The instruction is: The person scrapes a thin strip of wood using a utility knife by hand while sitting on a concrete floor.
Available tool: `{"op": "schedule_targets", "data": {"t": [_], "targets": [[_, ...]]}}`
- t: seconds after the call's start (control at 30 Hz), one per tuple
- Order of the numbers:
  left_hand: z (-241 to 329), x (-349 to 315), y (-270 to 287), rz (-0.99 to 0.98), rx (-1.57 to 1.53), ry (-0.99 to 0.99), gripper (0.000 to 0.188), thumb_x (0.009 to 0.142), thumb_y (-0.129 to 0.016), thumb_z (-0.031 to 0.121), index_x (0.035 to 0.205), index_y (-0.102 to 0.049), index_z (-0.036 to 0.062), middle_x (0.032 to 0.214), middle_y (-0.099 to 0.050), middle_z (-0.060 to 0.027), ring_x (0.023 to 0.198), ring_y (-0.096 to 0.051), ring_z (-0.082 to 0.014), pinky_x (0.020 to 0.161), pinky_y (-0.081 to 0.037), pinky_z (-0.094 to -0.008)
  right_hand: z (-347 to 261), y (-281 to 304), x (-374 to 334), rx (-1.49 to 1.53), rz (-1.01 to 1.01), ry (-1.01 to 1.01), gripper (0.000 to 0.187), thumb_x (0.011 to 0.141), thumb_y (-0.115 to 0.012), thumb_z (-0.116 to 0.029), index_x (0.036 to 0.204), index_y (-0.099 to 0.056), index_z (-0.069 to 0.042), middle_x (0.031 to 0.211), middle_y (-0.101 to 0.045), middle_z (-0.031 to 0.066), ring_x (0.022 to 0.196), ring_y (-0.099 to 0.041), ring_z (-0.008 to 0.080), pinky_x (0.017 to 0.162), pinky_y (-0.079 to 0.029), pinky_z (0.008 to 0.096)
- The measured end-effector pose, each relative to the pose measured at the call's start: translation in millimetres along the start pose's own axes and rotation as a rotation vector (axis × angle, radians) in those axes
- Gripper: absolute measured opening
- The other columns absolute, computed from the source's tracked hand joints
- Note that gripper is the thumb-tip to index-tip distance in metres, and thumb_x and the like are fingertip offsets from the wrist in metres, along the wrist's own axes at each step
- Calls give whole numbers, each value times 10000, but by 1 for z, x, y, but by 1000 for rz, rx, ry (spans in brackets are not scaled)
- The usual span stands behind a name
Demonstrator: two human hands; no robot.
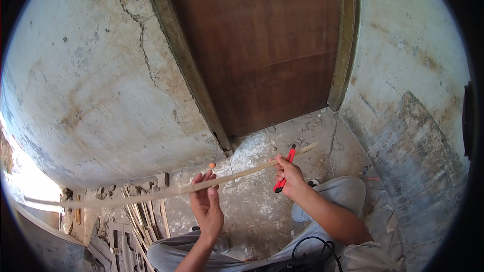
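Observation:
A long, thin, pale strip of wood runs across in front of me, its left part smeared by motion. My right hand is closed round a red utility knife and pinches the strip near its right end. The knife stands upright at a slant, dark tip uppermost. Nearer the middle, my left hand is raised with fingers stretched and thumb apart. The strip passes across its fingers, just above the thumb tip; whether it presses on them I cannot tell.
A brown wooden door stands ahead in a worn frame. Cracked walls rise on both sides. Several wood strips lie at the lower left by a carved grey piece. A small orange round thing and rubble lie on the floor.

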State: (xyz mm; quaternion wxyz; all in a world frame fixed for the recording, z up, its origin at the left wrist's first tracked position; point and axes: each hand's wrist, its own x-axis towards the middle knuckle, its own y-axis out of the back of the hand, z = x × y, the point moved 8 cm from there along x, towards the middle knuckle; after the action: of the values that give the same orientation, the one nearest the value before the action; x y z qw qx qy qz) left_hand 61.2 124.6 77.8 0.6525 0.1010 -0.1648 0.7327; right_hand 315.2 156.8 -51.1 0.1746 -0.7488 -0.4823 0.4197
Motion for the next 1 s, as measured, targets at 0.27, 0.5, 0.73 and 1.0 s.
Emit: {"op": "schedule_targets", "data": {"t": [0.27,0.5,0.73,1.0], "targets": [[54,50,38,70,37,-326,205,1074,-417,195,1167,-465,18,917,-656,-134,884,-696,-254,917,-569,-439,26,-30,-33,-436,-250,-307,360,890,-758,-366,1065,-634,-77,979,-728,118,443,-372,13,409,-300,187],[179,98,64,122,617,-600,231,1054,-389,51,1273,-448,2,827,-612,-99,774,-635,-186,763,-525,-342,3,-40,-37,-504,-278,-86,252,980,-635,-256,1090,-649,-29,911,-700,103,458,-384,18,426,-316,201],[181,83,41,-255,967,-377,191,946,-479,-63,1074,-618,-33,696,-574,-49,657,-565,-117,629,-475,-279,-9,-36,-29,-395,-251,6,319,960,-668,-328,1074,-639,-32,901,-712,106,428,-381,26,421,-329,207],[42,-16,69,-640,704,485,203,1015,-550,133,1017,-676,-26,647,-586,-26,585,-531,-67,528,-429,-246,-11,-51,-45,-136,-331,120,390,995,-603,-402,1054,-656,-20,1028,-724,136,436,-384,18,414,-326,207]]}}
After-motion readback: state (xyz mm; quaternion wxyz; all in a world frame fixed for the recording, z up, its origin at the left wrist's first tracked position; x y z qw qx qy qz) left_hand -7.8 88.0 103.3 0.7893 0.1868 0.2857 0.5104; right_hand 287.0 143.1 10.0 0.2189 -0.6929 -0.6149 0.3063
